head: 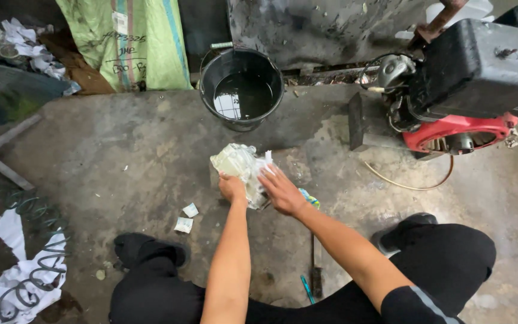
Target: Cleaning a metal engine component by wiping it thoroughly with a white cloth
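View from above of a person crouched on a stained concrete floor [133, 144]. At far left, a heap of white rags [25, 282] lies tangled with dark coiled springs [25, 210], and more crumpled white scraps [28, 45] sit in the upper corner beside a green woven sack [130, 42] propped against the wall. Two small pale paper scraps [186, 219] lie on the floor just left of the arms, above the person's left shoe [145, 249]. At centre, a crumpled wad of pale plastic wrap and paper [241, 168] rests on the floor directly in front of the person, below a black bucket [241, 87] partly filled with dark liquid. The left hand [232, 187] is closed around the near left edge of the wad, fingers curled under it. The right hand [280, 191] lies flat on the wad's right side, fingers pressed together and extended toward its top. A small blue and yellow item [310, 198] shows just beyond the right wrist; its kind cannot be told. A dark bar-shaped tool [316, 270] lies between the knees, with a thin teal-handled piece [307, 289] beside it. At right stands a black and red engine [469, 102], a thin hose [409, 185] curving out beneath it, with the right shoe [403, 231] near its base.
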